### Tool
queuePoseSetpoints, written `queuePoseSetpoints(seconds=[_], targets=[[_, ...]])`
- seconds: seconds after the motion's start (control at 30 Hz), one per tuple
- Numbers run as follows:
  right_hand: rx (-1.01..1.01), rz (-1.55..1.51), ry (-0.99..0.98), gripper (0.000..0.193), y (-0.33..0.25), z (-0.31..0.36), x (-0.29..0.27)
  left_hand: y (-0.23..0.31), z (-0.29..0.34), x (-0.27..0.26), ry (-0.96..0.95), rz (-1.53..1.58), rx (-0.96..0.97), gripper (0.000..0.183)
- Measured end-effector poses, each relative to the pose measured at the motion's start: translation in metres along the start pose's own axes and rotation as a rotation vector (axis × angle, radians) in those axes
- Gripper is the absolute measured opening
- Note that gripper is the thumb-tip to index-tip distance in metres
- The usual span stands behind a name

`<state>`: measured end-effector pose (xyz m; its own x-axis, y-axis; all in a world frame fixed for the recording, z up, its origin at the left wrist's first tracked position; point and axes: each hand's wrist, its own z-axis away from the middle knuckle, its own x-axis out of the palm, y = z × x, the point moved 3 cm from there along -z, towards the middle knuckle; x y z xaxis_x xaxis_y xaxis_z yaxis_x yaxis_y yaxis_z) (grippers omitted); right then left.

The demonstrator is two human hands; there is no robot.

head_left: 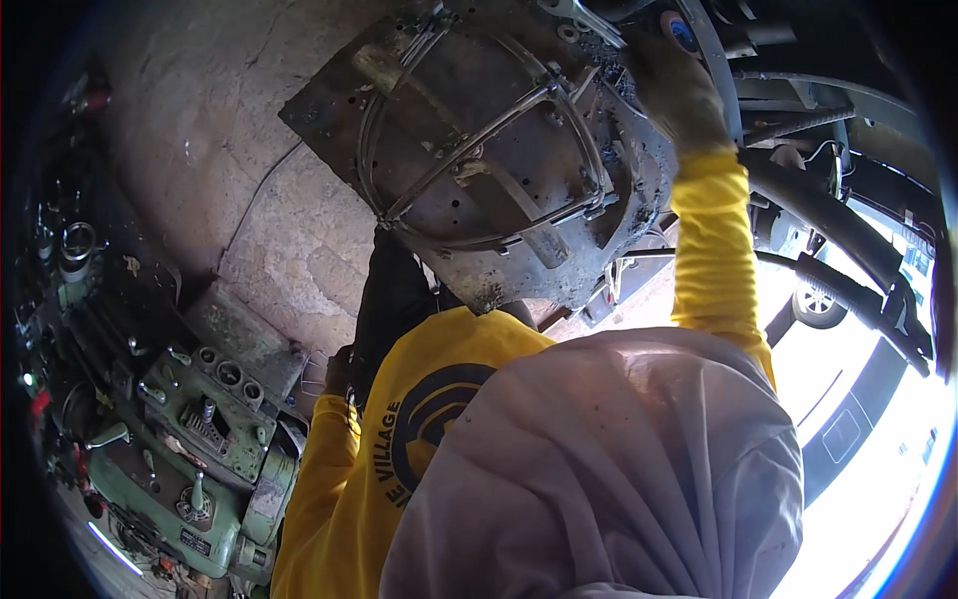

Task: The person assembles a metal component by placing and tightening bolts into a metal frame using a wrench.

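In the upper right my right hand, in a greyish work glove, reaches out at the end of a yellow sleeve. Its fingers are closed round the end of a metal wrench, whose jaw points to the left. Beside it lies a dark, greasy steel plate with bolt holes, welded bars and a round-rod frame on top. My left hand hangs low near the dark trousers; shadow hides its fingers.
A green machine with levers and round sockets stands at the lower left. Dark metal bars and pipes crowd the right side. A thin cable crosses the stained concrete floor. Pale cloth covers much of the lower middle.
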<state>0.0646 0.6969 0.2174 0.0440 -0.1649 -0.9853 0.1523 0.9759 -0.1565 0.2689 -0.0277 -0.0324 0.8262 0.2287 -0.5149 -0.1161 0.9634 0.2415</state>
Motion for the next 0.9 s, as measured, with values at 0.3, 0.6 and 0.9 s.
queuePoseSetpoints(seconds=[0.3, 0.6, 0.9], targets=[[-0.143, -0.521, -0.036, 0.027, -0.037, 0.053, -0.033, 0.0, -0.018, -0.011, -0.033, -0.016, 0.162, 0.051], [-0.427, -0.42, 0.046, 0.027, -0.049, 0.057, -0.018, -0.088, -0.04, 0.041, -0.014, -0.022, 0.151, 0.048], [-0.568, -0.263, 0.009, 0.013, -0.08, 0.039, -0.039, -0.073, -0.046, 0.032, -0.003, -0.03, 0.179, 0.047]])
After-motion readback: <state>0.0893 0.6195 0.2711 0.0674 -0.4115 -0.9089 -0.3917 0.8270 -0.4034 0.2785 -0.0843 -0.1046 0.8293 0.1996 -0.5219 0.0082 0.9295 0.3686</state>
